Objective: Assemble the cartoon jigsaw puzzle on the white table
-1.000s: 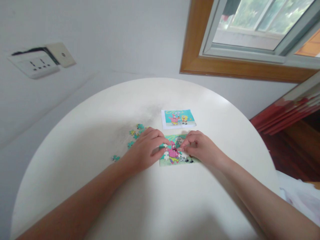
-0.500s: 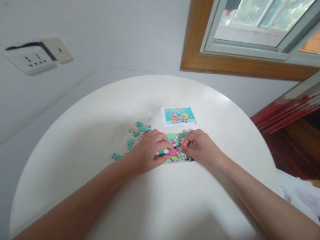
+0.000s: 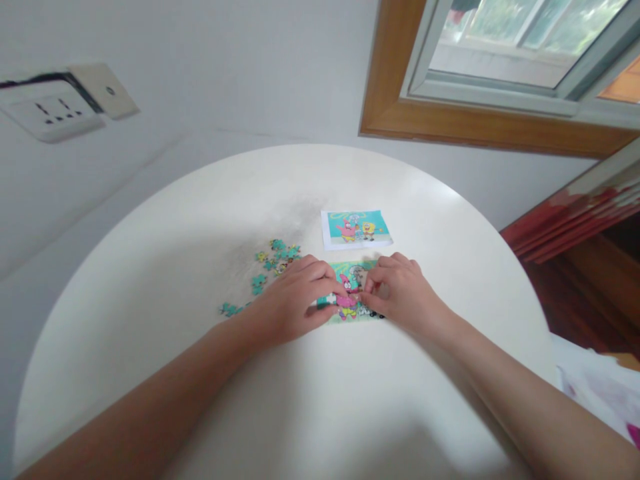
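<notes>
A partly assembled cartoon jigsaw puzzle (image 3: 349, 317) lies flat on the white table, showing a pink starfish figure and a teal background. My left hand (image 3: 303, 297) rests over its left side, thumb apart from the fingers and fingertips on the pink figure. At the puzzle's right side, my right hand (image 3: 397, 288) is pinched, thumb and index finger together on a small puzzle piece that they mostly cover. Both hands hide parts of the puzzle. Beyond my left hand lie several loose puzzle pieces (image 3: 259, 283), mostly teal with some yellow.
Just behind the puzzle lies a printed reference picture (image 3: 357, 228) with a white margin. The round white table (image 3: 310, 413) meets the wall at the back. A wall socket (image 3: 53, 110) is at left, a wood-framed window (image 3: 380, 120) at upper right, and a red curtain (image 3: 560, 220) at right.
The camera view has shifted slightly, so everything sits a little higher in the picture. Both hands stay at the puzzle, with only slight finger movement.
</notes>
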A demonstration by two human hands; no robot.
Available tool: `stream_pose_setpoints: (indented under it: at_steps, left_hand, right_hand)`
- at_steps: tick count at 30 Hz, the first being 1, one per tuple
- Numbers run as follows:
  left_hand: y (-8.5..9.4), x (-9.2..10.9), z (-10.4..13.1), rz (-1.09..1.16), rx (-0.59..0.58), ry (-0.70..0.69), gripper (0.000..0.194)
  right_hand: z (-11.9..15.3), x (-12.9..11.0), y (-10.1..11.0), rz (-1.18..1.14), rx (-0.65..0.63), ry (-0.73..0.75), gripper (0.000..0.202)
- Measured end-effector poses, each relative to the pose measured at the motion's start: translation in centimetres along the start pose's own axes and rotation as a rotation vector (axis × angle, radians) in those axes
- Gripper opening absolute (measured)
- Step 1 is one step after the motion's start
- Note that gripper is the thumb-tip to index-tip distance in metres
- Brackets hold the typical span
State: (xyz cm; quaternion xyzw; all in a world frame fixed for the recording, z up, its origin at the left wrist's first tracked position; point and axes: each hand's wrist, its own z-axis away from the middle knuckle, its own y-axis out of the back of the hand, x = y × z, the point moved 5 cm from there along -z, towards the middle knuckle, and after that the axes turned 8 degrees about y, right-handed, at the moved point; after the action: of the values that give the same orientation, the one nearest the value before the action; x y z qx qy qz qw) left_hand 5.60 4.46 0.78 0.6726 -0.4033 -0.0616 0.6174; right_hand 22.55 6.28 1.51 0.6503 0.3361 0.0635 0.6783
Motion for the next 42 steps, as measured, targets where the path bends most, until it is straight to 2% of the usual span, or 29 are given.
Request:
stream_pose_setpoints:
  at_steps: [6, 12, 16, 20, 24, 28, 40, 42]
  left_hand:
    - [0.0, 0.0, 0.0, 0.003, 0.001, -0.007, 0.022]
    - [0.1, 0.1, 0.0, 0.014, 0.006, -0.009, 0.023]
    - [0.1, 0.1, 0.0, 0.013, -0.006, -0.006, 0.022]
    - [0.1, 0.0, 0.0, -0.004, -0.012, 0.008, 0.021]
    - [0.1, 0.1, 0.0, -0.010, -0.010, 0.009, 0.022]
    - [0.1, 0.1, 0.0, -0.005, -0.013, 0.009, 0.022]
    - [0.1, 0.0, 0.0, -0.013, -0.013, 0.005, 0.022]
    - [0.2, 0.1, 0.0, -0.022, -0.009, 0.002, 0.024]
  right_hand:
    - [0.1, -0.1, 0.4, 0.020, 0.016, 0.025, 0.015]
    - [0.3, 0.7, 2.0, -0.043, 0.103, 0.064, 0.023]
    - [0.4, 0.2, 2.5, -0.079, 0.060, 0.187, 0.038]
    - [0.6, -0.5, 2.2, -0.031, -0.007, 0.262, 0.039]
    - [0.6, -0.7, 2.1, -0.034, 0.020, 0.281, 0.041]
    - [0.5, -0.6, 1.9, -0.031, -0.017, 0.286, 0.041]
    - [0.3, -0.5, 1.8, -0.052, -0.008, 0.274, 0.038]
    - [0.3, -0.2, 2.2, -0.067, 0.050, 0.232, 0.039]
